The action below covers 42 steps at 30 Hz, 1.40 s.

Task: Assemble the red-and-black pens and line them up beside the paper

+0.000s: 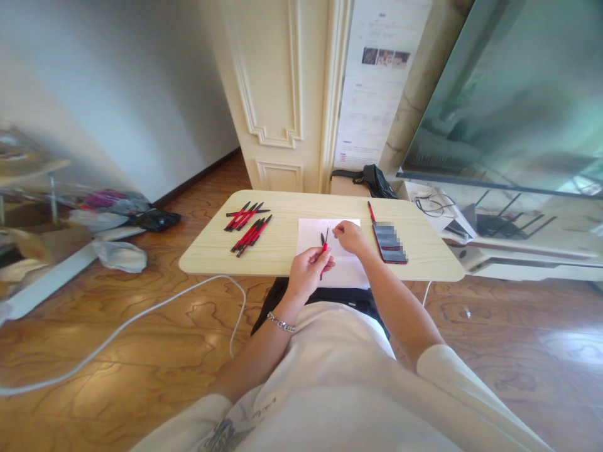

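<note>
Near the centre of the frame, over a white sheet of paper (308, 235) on a pale wooden table (282, 206), the left hand (306, 271) has its fingers wrapped narrowly round a red-and-black pen (325, 248), one dark end pointing toward the top of the frame. A thin dark rod (328, 231) shows just beside that pen, near the right hand (350, 236), whose fingers are curled; I cannot tell whether its fingertips are closed on anything. Left of centre, an upper bunch of pens (245, 217) and a lower bunch of pens (252, 236) lie on the table, red with black ends, several overlapping. Right of centre lies a phone (389, 243), with a single pen (372, 212) by its upper left corner. Toward lower centre, a chain bracelet (281, 322) circles the left wrist, and at lower left a white cable (141, 309) curves above the wooden floor (164, 370)
</note>
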{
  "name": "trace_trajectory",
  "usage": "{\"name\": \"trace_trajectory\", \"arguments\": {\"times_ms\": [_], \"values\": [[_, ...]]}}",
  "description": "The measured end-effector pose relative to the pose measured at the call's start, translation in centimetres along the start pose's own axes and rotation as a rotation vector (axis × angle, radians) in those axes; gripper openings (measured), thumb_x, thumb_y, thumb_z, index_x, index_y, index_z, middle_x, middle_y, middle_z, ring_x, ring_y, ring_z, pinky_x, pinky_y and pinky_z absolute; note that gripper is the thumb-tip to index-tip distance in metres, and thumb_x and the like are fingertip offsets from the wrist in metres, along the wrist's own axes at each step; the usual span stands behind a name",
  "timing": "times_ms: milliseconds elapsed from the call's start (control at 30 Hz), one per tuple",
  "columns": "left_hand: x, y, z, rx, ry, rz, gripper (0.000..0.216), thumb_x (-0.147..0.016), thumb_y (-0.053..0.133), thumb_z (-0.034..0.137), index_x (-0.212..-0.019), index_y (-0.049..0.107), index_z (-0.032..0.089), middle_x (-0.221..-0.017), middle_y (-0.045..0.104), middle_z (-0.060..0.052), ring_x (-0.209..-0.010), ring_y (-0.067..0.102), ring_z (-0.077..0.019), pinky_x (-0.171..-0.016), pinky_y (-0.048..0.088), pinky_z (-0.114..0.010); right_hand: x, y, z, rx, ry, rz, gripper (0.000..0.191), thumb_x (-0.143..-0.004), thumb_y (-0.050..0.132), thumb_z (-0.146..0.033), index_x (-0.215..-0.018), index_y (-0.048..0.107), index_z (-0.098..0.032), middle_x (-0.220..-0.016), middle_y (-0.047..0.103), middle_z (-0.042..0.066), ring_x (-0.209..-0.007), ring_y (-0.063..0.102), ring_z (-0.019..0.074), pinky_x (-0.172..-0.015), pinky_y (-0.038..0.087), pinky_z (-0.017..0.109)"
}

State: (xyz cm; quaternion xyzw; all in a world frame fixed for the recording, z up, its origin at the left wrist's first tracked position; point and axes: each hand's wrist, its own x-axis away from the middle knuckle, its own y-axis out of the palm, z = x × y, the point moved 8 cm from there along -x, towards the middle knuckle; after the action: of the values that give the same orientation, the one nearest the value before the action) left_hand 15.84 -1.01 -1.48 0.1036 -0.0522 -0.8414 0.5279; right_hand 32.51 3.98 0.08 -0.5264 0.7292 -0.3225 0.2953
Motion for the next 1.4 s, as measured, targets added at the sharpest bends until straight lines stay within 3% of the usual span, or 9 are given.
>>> {"name": "trace_trajectory", "arguments": {"times_ms": [167,367,733,1400], "values": [[0.2,0.5,0.0,-0.016,0.017,-0.041,0.041,-0.077,0.068,0.048,-0.097,0.067,0.012,-0.081,0.071,-0.009,-0.074,0.069,-0.0185,-0.071,0.056,-0.031,2.4,-2.1,-1.4,-0.742,-0.068,-0.016,0.029,-0.079,0.06,-0.038,-0.096,0.068,-0.017,-0.076,0.065,0.002,-0.062,0.054,0.0103,-0.055,0.039,0.022],[0.6,1.1,-0.2,-0.019,0.025,-0.076,0.041,-0.08,0.066,0.047,-0.102,0.065,0.012,-0.083,0.071,-0.009,-0.075,0.068,-0.0177,-0.073,0.056,-0.031,4.7,-3.3,-2.9,-1.089,-0.035,0.046,0.034,-0.069,0.071,-0.048,-0.086,0.065,-0.019,-0.079,0.064,0.001,-0.064,0.054,0.0086,-0.052,0.036,0.019],[0.7,1.5,0.1,-0.049,0.035,-0.1,0.039,-0.081,0.064,0.046,-0.101,0.066,0.012,-0.083,0.07,-0.008,-0.076,0.068,-0.0179,-0.073,0.056,-0.032,5.3,-3.6,-3.1,-1.113,-0.054,0.144,0.032,-0.071,0.071,-0.049,-0.082,0.064,-0.019,-0.08,0.066,0.002,-0.066,0.055,0.0094,-0.054,0.038,0.02],[0.6,1.4,-0.1,-0.063,0.036,-0.103,0.038,-0.081,0.064,0.046,-0.1,0.066,0.013,-0.082,0.07,-0.008,-0.076,0.068,-0.0174,-0.072,0.056,-0.031,5.4,-3.8,-3.6,-1.096,-0.081,0.124,0.03,-0.072,0.07,-0.047,-0.082,0.064,-0.019,-0.08,0.066,0.002,-0.064,0.054,0.0092,-0.054,0.037,0.021]]}}
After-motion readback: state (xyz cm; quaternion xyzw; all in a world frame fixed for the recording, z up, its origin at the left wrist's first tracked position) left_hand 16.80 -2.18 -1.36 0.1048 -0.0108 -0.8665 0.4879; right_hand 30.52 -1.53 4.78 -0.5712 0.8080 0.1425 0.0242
